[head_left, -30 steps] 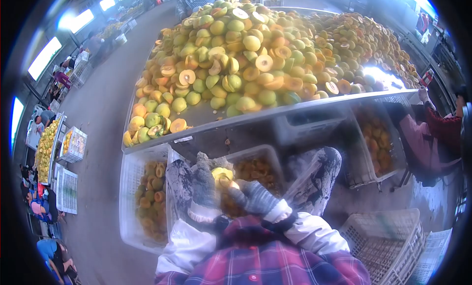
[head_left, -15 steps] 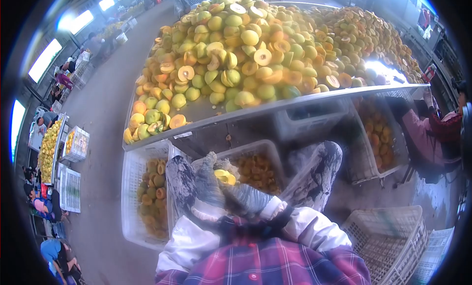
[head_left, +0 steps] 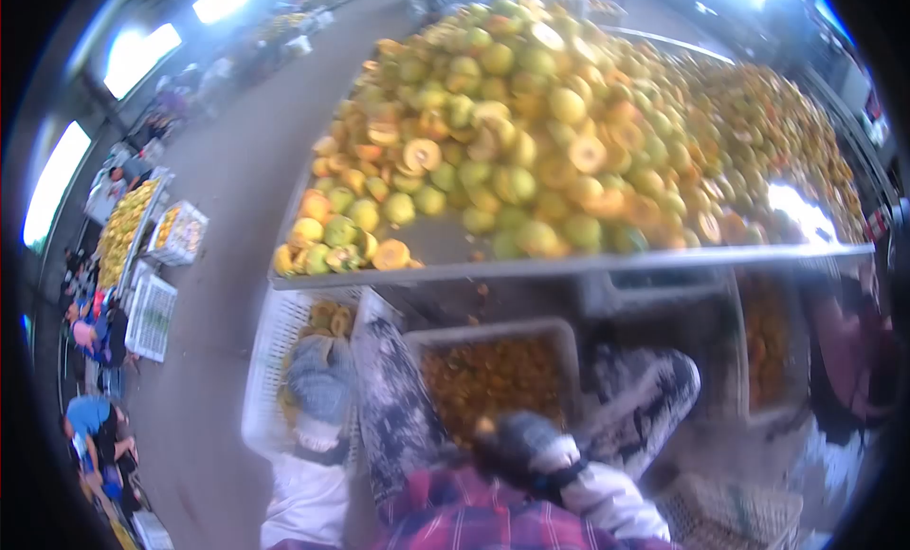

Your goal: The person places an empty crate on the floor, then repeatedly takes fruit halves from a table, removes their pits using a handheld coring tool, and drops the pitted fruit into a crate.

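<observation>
The left hand (head_left: 320, 377) is over one crate (head_left: 262, 389) of halved fruit (head_left: 329, 317), the right hand (head_left: 527, 440) near a second crate (head_left: 570, 353); blur hides either's finger spread and hold. Beyond the fingers, one desk (head_left: 569, 266) carries more.

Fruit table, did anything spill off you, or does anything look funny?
I see no spill. The fruit heap sits on the table, though some pieces lie very near its front-left edge. The odd white patch on the right is probably just glare.
</observation>
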A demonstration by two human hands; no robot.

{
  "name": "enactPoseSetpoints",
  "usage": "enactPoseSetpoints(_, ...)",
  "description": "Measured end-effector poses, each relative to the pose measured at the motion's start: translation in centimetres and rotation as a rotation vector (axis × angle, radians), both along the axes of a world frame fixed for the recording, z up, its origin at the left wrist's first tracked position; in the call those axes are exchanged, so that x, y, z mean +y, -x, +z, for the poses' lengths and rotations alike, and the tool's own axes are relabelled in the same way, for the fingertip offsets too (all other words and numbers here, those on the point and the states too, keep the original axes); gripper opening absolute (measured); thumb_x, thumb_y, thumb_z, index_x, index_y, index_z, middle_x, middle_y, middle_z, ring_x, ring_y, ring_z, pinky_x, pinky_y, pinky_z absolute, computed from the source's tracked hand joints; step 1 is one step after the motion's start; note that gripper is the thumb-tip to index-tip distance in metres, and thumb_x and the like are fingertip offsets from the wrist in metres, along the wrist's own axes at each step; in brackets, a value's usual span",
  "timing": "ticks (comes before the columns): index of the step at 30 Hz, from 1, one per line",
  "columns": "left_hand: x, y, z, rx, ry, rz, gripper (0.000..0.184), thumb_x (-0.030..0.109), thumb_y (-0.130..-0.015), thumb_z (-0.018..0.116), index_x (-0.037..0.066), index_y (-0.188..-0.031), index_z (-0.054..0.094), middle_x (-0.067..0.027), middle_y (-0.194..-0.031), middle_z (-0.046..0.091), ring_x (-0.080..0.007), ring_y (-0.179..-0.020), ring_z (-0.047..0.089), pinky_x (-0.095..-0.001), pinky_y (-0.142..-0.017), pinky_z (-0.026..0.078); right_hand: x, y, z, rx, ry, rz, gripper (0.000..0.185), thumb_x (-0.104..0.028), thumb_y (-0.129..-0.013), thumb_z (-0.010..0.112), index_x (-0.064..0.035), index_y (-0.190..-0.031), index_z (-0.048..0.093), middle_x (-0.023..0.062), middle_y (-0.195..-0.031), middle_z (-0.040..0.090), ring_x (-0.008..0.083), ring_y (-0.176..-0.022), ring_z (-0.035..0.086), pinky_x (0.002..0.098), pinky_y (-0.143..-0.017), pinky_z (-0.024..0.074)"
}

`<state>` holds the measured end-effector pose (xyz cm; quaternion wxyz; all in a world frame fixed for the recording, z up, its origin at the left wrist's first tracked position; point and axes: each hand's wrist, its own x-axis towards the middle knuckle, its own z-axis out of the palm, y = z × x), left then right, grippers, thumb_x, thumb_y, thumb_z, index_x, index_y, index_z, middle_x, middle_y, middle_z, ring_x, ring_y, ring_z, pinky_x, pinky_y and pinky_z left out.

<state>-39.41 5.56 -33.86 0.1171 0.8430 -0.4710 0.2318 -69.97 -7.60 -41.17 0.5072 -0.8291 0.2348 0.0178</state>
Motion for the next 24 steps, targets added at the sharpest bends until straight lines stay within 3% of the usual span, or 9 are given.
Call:
enactPoseSetpoints(3,0.8,-5.1,0.7,-0.273,0.075,0.244,0.015,0.019,-0.08,0.068,0.008,-0.088,0.065,-0.0124,-0.093,0.064,-0.0302,-0.088,0.061,-0.0403,-0.075,0.051,-1.0,-2.7,0.9,0.164,-0.225,0.192,0.047,-0.044,-0.095,0.037,-0.0105,-0.084,0.068,0.0126,-0.077,0.07,0.0346,-0.077,0.067,0.0437,-0.077,0.0493)
enactPoseSetpoints(6,-7.4,-6.1,5.0,-0.061,0.401,-0.131,0.019,0.022,-0.078,0.07,0.007,-0.088,0.066,-0.0077,-0.084,0.063,-0.0296,-0.079,0.06,-0.0399,-0.07,0.051,-2.1,-4.2,4.5,0.275,-0.128,0.225,0.046,-0.045,-0.094,0.037,-0.0107,-0.09,0.068,0.0146,-0.083,0.07,0.0367,-0.082,0.066,0.0447,-0.08,0.0485)
enactPoseSetpoints(9,-13.4,-8.3,4.9,-0.001,-0.101,-0.061,0.05,0.046,-0.079,0.065,0.008,-0.113,0.061,-0.0135,-0.107,0.055,-0.0325,-0.099,0.052,-0.0454,-0.085,0.044,-3.1,-5.1,5.1,0.37,-0.135,0.247,0.047,-0.046,-0.094,0.036,-0.0108,-0.096,0.068,0.0152,-0.09,0.07,0.0375,-0.088,0.065,0.045,-0.082,0.0481)
enactPoseSetpoints(10,-15.3,-9.9,4.1,0.051,-0.354,-0.068,0.056,0.053,-0.081,0.062,0.011,-0.119,0.061,-0.0153,-0.121,0.052,-0.0343,-0.117,0.047,-0.0506,-0.095,0.038,-2.8,-4.9,4.1,0.366,-0.136,0.199,0.048,-0.046,-0.094,0.036,-0.0104,-0.096,0.068,0.015,-0.091,0.07,0.0374,-0.089,0.065,0.0451,-0.082,0.0478)
enactPoseSetpoints(14,-18.9,-9.4,4.2,0.155,-0.848,-0.06,0.063,0.06,-0.084,0.054,0.017,-0.13,0.057,-0.0159,-0.144,0.04,-0.0369,-0.139,0.027,-0.0581,-0.107,0.025,-3.3,-4.7,3.0,0.393,-0.132,0.135,0.047,-0.045,-0.095,0.037,-0.0092,-0.099,0.068,0.0172,-0.093,0.069,0.0387,-0.092,0.064,0.0455,-0.084,0.047)
enactPoseSetpoints(17,-19.7,-9.7,3.2,0.153,-0.801,-0.136,0.062,0.061,-0.08,0.058,0.019,-0.125,0.06,-0.0108,-0.14,0.047,-0.0324,-0.131,0.039,-0.052,-0.103,0.03,-3.3,-4.1,1.5,0.359,-0.164,0.1,0.049,-0.047,-0.095,0.037,-0.0088,-0.102,0.067,0.0195,-0.094,0.069,0.0398,-0.093,0.064,0.0454,-0.086,0.0468)
enactPoseSetpoints(18,-19.3,-9.8,2.7,0.281,-0.699,-0.214,0.058,0.052,-0.079,0.065,0.015,-0.125,0.06,-0.0102,-0.127,0.058,-0.0318,-0.119,0.052,-0.0475,-0.099,0.037,-3.1,-3.9,0.6,0.304,-0.193,0.108,0.051,-0.049,-0.096,0.037,-0.0085,-0.104,0.067,0.0207,-0.095,0.068,0.0405,-0.094,0.063,0.0455,-0.086,0.0467)
enactPoseSetpoints(22,-19.2,-9.1,0.1,0.402,-0.313,-0.421,0.058,0.031,-0.075,0.076,0.006,-0.123,0.057,-0.014,-0.107,0.066,-0.0324,-0.092,0.064,-0.0386,-0.084,0.051,-2.3,-3.8,-1.4,0.269,-0.095,0.036,0.051,-0.051,-0.095,0.039,-0.0083,-0.108,0.065,0.0206,-0.095,0.068,0.0417,-0.093,0.063,0.0459,-0.085,0.0468)
enactPoseSetpoints(24,-19.3,-6.7,2.3,0.645,-0.137,-0.402,0.058,0.038,-0.077,0.073,0.004,-0.121,0.056,-0.0143,-0.106,0.066,-0.0315,-0.096,0.064,-0.0395,-0.085,0.051,-1.7,-3.0,-1.9,0.171,-0.067,0.023,0.049,-0.05,-0.095,0.041,-0.0086,-0.109,0.064,0.0185,-0.094,0.069,0.0376,-0.088,0.065,0.0445,-0.083,0.0477)
